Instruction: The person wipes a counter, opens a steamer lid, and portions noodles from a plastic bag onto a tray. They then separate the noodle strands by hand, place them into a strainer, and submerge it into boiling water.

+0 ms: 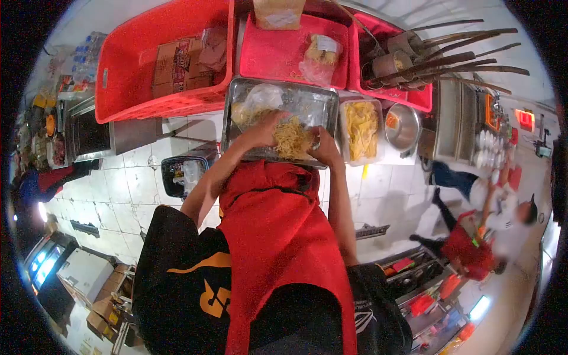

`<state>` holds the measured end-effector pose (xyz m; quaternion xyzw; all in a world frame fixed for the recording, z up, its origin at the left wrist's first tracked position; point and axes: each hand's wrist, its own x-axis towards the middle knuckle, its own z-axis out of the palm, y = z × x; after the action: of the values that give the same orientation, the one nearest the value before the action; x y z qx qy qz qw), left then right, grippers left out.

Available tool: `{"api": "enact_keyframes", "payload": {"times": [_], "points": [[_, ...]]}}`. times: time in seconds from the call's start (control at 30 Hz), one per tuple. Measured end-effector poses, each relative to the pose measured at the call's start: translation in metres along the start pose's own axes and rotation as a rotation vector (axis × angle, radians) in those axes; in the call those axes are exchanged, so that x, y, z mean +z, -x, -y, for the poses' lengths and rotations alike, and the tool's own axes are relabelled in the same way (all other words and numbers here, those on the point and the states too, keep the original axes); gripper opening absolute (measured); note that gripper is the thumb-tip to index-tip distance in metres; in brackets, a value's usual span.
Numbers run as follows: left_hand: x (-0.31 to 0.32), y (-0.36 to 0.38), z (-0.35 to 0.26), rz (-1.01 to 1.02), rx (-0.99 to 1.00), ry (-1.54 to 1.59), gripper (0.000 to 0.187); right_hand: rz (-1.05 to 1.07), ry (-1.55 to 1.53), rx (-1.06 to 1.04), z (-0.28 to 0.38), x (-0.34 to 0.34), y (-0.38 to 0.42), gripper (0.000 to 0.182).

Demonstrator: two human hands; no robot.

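A loose bunch of thin yellow noodles [291,137] lies over the near part of a rectangular metal tray [322,100]. From the left side my left hand [265,129] reaches in, its fingers curled into the noodles. At the right edge of the bunch, my right hand [322,147] has thumb and fingers closed on strands. Behind my left hand, a clear plastic bag [264,96] with pale contents rests in the tray. Some fingertips are hidden among the noodles.
Beside the tray stand a tub of flat yellow sheets [362,131] and a steel pot [402,127]. Red crates [160,29] line the back; the right one holds long-handled strainers [395,66]. A black bin [184,177] is at left. Another person [479,225] is at right.
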<state>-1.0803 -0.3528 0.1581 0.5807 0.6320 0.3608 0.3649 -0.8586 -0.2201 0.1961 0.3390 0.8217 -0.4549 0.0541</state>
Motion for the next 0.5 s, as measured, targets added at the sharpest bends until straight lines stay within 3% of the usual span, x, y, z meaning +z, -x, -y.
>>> {"api": "enact_keyframes", "payload": {"times": [0.03,0.07,0.13,0.17,0.23,0.27,0.3,0.33,0.37,0.4,0.5], "points": [[-0.005,0.002,-0.008,0.046,-0.006,-0.33,0.083,-0.085,-0.046,-0.013,0.012,0.001,0.0,0.072],[0.0,0.005,-0.004,0.039,-0.012,-0.331,0.083,-0.078,-0.044,-0.02,0.027,-0.001,0.001,0.072],[0.014,0.01,0.011,0.058,0.132,-0.589,0.08,-0.239,0.343,-0.265,0.051,-0.001,0.002,0.059],[0.015,0.009,0.011,0.06,0.137,-0.591,0.08,-0.245,0.342,-0.263,0.044,0.01,-0.004,0.059],[0.02,0.005,0.009,0.101,-0.09,0.288,0.061,-0.001,0.612,-0.146,0.014,0.031,-0.02,0.046],[0.019,0.003,0.01,0.099,-0.086,0.29,0.061,0.012,0.378,-0.132,0.014,0.025,-0.017,0.029],[0.017,0.005,0.014,0.033,-0.14,0.554,0.059,0.016,0.381,-0.132,0.017,0.016,-0.011,0.029],[0.017,0.009,0.017,-0.034,-0.2,0.817,0.057,0.018,0.003,-0.108,0.02,0.01,-0.001,0.025],[0.012,0.012,0.012,-0.032,-0.21,0.82,0.057,0.017,-0.379,-0.076,0.025,0.004,0.007,0.021],[-0.001,0.011,0.002,-0.016,-0.22,0.816,0.056,0.071,-0.665,-0.03,0.038,-0.004,0.011,0.035],[-0.008,0.007,0.004,0.009,-0.223,0.67,0.061,0.114,-0.924,-0.107,0.078,-0.034,0.029,0.042]]}}
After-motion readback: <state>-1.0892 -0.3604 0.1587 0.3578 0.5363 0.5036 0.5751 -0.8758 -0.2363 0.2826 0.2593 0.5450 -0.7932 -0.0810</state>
